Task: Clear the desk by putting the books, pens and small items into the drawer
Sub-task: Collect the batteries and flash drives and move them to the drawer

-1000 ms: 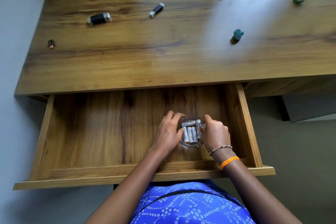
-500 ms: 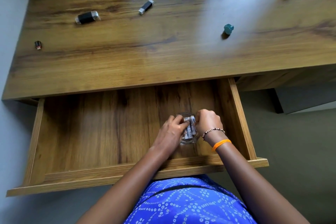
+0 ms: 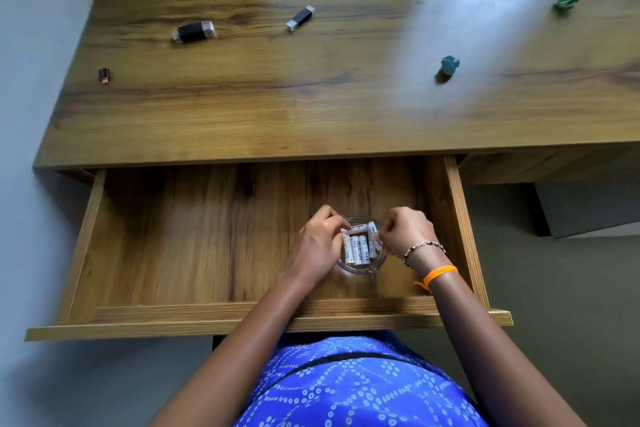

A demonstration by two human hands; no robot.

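Note:
The wooden drawer [image 3: 194,317] is pulled out below the desk top [image 3: 277,107]. A small clear glass dish [image 3: 360,269] holding several white batteries [image 3: 358,248] sits on the drawer floor at the right. My left hand [image 3: 317,243] pinches the dish's left rim. My right hand [image 3: 405,230] pinches its right rim, fingers curled at a battery's end. On the desk lie a black capped stick [image 3: 194,32], a slim black USB stick [image 3: 300,18], a tiny black and red plug [image 3: 104,75], a teal piece [image 3: 449,65] and a green crumpled piece [image 3: 567,1].
The drawer's right wall [image 3: 464,225] stands close to my right wrist. Most of the drawer floor to the left of the dish is bare wood. Grey floor lies on both sides, and a grey box [image 3: 588,208] sits under the desk at the right.
Both hands stayed at the dish; my fingers shifted from over the batteries out to its rims. The view moved a little.

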